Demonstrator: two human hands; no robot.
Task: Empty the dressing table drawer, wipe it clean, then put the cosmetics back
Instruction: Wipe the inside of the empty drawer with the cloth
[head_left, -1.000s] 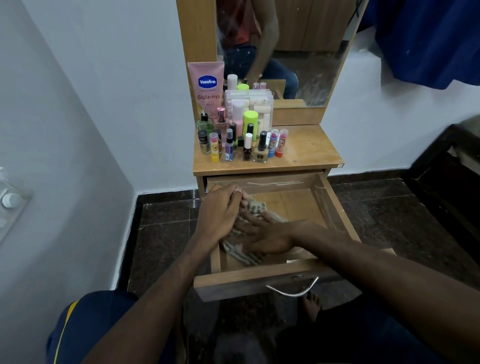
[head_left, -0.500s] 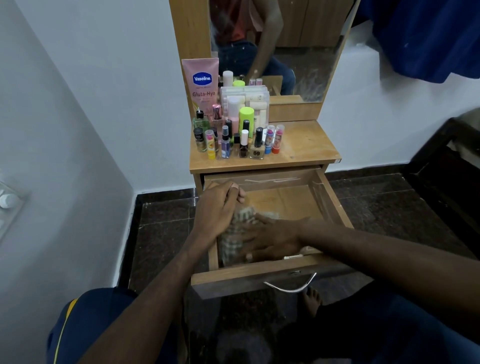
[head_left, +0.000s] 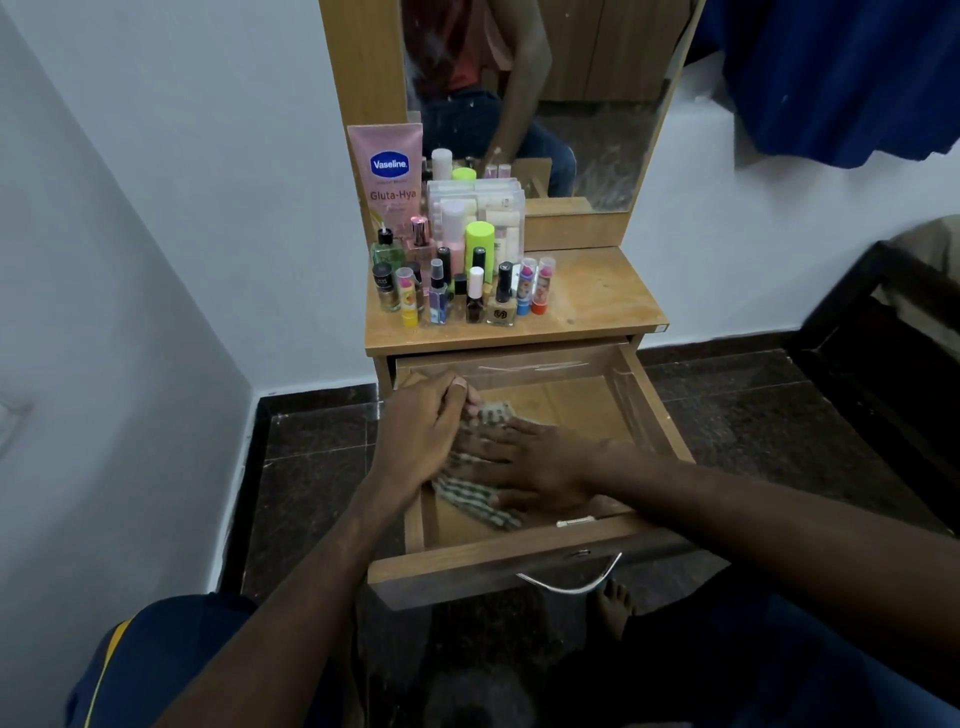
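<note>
- The right hand (head_left: 535, 467) is lying flat, fingers straight, pressing a checked cloth (head_left: 475, 499) onto the floor of the open drawer (head_left: 519, 564).
- The left hand (head_left: 423, 436) is pinching the cloth's far end.
- The cosmetics (head_left: 462, 280) are standing on the tabletop's far left.

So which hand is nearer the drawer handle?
Right. The right hand presses flat on the cloth toward the drawer's front, above the handle; the left hand is further back, at the left wall.

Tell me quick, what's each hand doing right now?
Left hand: fingers curled, gripping the checked cloth.
Right hand: open, flat, pressing the cloth.
</note>
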